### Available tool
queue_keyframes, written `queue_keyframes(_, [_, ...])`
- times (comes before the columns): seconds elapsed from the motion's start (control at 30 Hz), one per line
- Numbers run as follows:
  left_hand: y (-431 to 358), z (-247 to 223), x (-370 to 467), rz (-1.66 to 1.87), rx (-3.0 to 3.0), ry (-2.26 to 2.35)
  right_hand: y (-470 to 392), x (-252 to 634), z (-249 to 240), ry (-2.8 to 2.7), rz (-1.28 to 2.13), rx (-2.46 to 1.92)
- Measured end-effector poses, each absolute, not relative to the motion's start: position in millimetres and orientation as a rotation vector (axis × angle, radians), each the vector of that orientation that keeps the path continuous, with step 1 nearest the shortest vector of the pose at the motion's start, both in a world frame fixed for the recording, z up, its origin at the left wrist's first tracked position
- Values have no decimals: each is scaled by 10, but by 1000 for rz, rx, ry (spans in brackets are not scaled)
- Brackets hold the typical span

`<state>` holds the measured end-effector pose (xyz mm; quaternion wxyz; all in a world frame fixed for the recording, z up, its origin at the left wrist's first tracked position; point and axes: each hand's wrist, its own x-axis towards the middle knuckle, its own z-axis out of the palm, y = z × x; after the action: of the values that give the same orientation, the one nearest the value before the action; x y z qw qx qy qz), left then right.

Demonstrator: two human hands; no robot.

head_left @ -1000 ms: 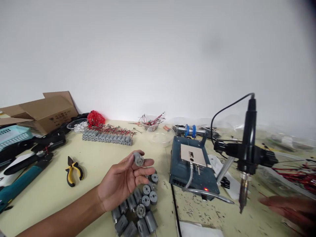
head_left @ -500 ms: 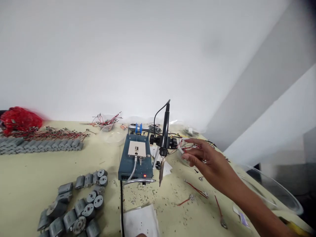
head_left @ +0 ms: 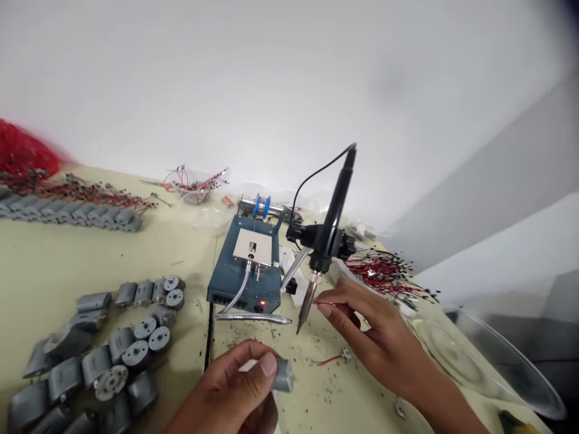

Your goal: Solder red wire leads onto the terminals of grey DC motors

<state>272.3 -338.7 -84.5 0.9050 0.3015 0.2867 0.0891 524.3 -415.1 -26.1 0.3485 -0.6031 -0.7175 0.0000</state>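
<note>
My left hand (head_left: 239, 386) is closed around a small grey electric motor (head_left: 284, 376), whose end sticks out past the thumb. To the right, my right hand (head_left: 375, 331) pinches a thin red wire (head_left: 323, 302) between thumb and forefinger; the rest of the wire is hidden by the fingers. Just left of those fingertips is the tip of a soldering iron (head_left: 333, 211), clamped tilted in a stand. Beside it sits a blue solder-feeding machine (head_left: 221, 265) with a lit red light. Its curved metal feed tube (head_left: 253, 317) points toward the iron's tip.
Several loose grey motors (head_left: 108, 361) lie at the left front, with a stacked row of motors (head_left: 67, 211) behind. Red wires (head_left: 384, 271) with small boards pile up at the right. A clear lid (head_left: 502, 355) lies near the right edge. Solder bits litter the table.
My left hand has come up into view with a motor in it. My right hand has drawn back from the bowl of wires toward the iron, now holding a red wire. The view has tilted.
</note>
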Motion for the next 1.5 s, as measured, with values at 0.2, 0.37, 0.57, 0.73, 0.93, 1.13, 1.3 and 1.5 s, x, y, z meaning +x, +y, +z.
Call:
queue_keyframes(0.2, [-3344, -826, 2775, 249, 527, 527, -4188, 5255, -250, -2052, 10, -1557])
queue_keyframes(0.37, [-3308, -864, 2907, 312, 556, 440, -4251, 5199, -253, -2024, -67, -1586])
queue_keyframes(0.57, [-3323, -853, 2895, 348, 563, 527, -4288, 5069, -323, -1848, -26, -1619])
queue_keyframes(0.73, [-3353, -895, 2916, 425, 474, 545, -4306, 5053, -337, -1797, 77, -1603])
queue_keyframes(0.93, [-3344, -874, 2942, 454, 489, 529, -4334, 4952, -301, -1694, 143, -1585])
queue_keyframes(1.13, [-3382, -908, 2925, 468, 525, 527, -4331, 4922, -273, -1689, 144, -1564])
queue_keyframes(1.3, [-3404, -911, 2892, 459, 525, 573, -4317, 4847, -241, -1691, 127, -1546])
queue_keyframes(1.5, [-3362, -785, 2850, 446, 521, 628, -4350, 4829, -215, -1699, 147, -1555])
